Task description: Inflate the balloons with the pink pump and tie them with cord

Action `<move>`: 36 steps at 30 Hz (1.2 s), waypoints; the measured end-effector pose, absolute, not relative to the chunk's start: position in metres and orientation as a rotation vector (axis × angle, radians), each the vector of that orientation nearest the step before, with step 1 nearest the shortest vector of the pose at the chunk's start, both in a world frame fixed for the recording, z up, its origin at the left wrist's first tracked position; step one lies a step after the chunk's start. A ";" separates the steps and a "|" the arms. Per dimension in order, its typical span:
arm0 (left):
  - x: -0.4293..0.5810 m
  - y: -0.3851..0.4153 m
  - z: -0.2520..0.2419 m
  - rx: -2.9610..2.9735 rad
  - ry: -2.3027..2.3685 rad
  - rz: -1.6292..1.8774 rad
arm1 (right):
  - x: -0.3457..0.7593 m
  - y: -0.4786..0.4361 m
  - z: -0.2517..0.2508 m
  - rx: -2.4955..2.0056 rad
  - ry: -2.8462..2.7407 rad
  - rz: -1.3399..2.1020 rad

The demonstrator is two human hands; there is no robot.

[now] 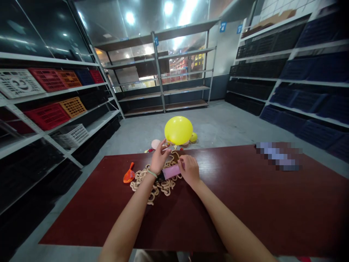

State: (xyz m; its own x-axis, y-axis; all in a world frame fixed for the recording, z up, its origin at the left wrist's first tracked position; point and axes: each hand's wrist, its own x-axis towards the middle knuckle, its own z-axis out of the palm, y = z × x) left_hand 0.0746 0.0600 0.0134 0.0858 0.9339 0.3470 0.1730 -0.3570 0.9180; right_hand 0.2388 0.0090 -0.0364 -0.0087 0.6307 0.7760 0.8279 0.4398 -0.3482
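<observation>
A blown-up yellow balloon (178, 130) is at the table's far edge, its neck pointing down toward me. My left hand (160, 157) is just left of and below that neck, thumb and forefinger apart; whether a fingertip touches the balloon I cannot tell. My right hand (190, 169) is closed, its fingertips pinching a beige cord (175, 153) that runs up toward the neck. Between my hands a pink cylinder with a black end (171, 171) lies on a tangled heap of beige cord (165, 188). Left of the heap is a limp orange balloon (129, 175).
Beyond the dark red table (231, 203), several small balloons (193, 137) show near the floor. A blurred-out object (278, 155) lies at the table's right. Shelves with crates (49, 114) stand left and right, a metal rack (162, 72) at the back.
</observation>
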 end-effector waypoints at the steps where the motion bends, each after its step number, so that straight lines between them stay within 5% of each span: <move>1: 0.076 0.064 0.014 1.653 1.098 1.298 | 0.239 0.009 -0.037 -1.269 -1.730 -0.246; 19: -0.080 0.028 -0.009 1.490 1.797 1.494 | 0.236 0.004 -0.033 -1.164 -2.372 -0.083; 29: -0.102 0.030 -0.044 1.759 2.359 0.966 | 0.234 0.006 -0.035 -1.217 -2.293 -0.190; 36: -0.102 0.030 -0.048 1.834 2.290 0.793 | 0.231 0.007 -0.033 -1.314 -2.425 -0.238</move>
